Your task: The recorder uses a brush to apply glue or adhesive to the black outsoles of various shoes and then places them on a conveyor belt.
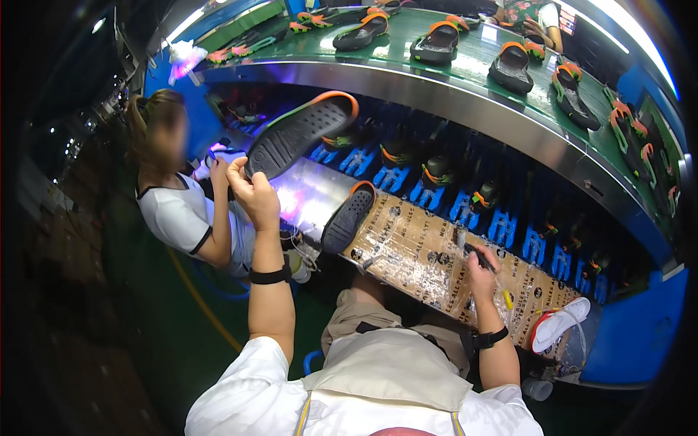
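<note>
My left hand (256,198), raised at the left, pinches one end of a black shoe sole (299,136) with an orange and green rim. That sole is held up in the air, tilted, its patterned face toward me. My right hand (483,277) is closed around a slim black-handled tool (480,256) over the wrapped work surface (414,251). The tool's tip is too small to make out. A second dark sole (349,218) with an orange edge lies at the left end of that surface, apart from both hands.
Beyond the bench, blue racks (429,195) hold shoe parts. Above them a green conveyor belt (396,54) carries several black and orange soles. A white shoe (560,325) lies at the right end. A co-worker (190,218) sits at the left; another person (538,25) is across the belt.
</note>
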A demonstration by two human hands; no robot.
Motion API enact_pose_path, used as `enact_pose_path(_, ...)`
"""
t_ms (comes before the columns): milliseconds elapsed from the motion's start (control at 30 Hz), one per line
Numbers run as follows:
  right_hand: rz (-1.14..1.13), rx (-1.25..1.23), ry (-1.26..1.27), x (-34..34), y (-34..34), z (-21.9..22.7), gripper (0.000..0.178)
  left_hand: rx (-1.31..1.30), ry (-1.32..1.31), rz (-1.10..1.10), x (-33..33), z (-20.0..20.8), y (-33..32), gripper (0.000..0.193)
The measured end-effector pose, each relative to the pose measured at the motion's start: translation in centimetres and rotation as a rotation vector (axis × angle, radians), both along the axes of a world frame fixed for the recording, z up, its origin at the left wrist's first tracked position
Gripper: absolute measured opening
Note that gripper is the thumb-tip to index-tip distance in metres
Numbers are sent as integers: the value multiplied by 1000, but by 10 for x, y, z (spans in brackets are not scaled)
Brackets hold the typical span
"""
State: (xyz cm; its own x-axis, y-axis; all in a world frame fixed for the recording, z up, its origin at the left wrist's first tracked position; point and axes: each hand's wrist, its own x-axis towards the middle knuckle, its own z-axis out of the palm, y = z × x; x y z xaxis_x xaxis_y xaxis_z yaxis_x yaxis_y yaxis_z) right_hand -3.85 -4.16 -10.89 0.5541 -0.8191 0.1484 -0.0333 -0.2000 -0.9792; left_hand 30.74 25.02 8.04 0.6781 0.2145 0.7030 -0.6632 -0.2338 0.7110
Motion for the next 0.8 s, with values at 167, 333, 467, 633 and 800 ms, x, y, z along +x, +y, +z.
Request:
enact_pose_path(167, 18, 290, -146, 2, 1, 20, 20, -657, 541, -598, -42, -43, -9, 24)
enact_pose_path(333, 128, 434, -262, 3, 15, 38, 23, -434, 1155, -1056, -115, -125, -14, 27)
enact_pose_path(467, 205, 514, -247, 5, 40, 60, 23, -817, 1379, -1241, -171, -151, -12, 58)
enact_pose_path(633, 322, 512, -172, 17, 69, 80, 22, -760, 1478, -1623, -210, -132, -9, 97)
enact_pose_path(800, 445, 431, -119, 39, 89, 92, 19, -759, 1455, -1387, -198, -138, -33, 95)
